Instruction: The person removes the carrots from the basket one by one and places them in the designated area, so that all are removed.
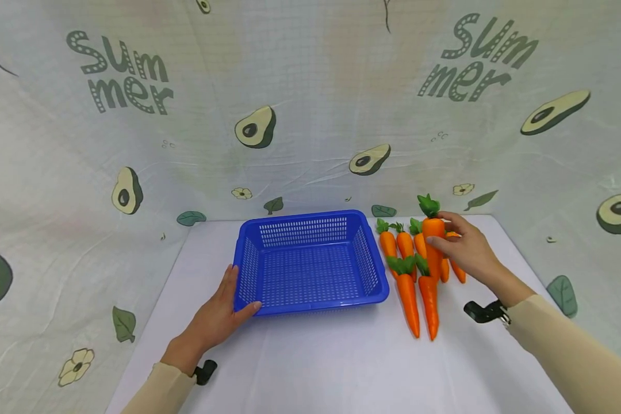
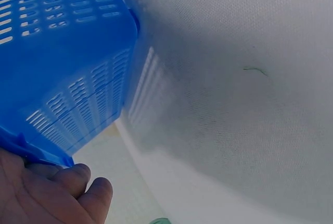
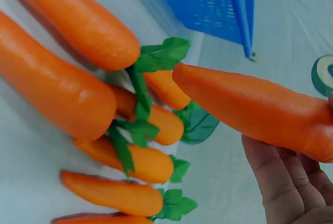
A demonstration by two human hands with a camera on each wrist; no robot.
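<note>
A blue plastic basket (image 1: 307,276) with slotted walls and its mesh floor in sight stands on the table. My left hand (image 1: 212,322) grips its front left corner, thumb on the rim and fingers along the outside; the left wrist view shows fingertips (image 2: 99,193) curled by the rim. To the right of the basket, my right hand (image 1: 468,247) holds an orange carrot (image 1: 433,247) with a green leafy top, raised above the others. In the right wrist view the held carrot (image 3: 260,109) points its tapered tip away from the hand.
Two carrots, a left one (image 1: 408,305) and a right one (image 1: 429,305), lie in front, with several more carrots (image 1: 388,244) in a row behind. A white cloth covers the table (image 1: 331,362). Behind it hangs a printed curtain (image 1: 310,75) with avocados.
</note>
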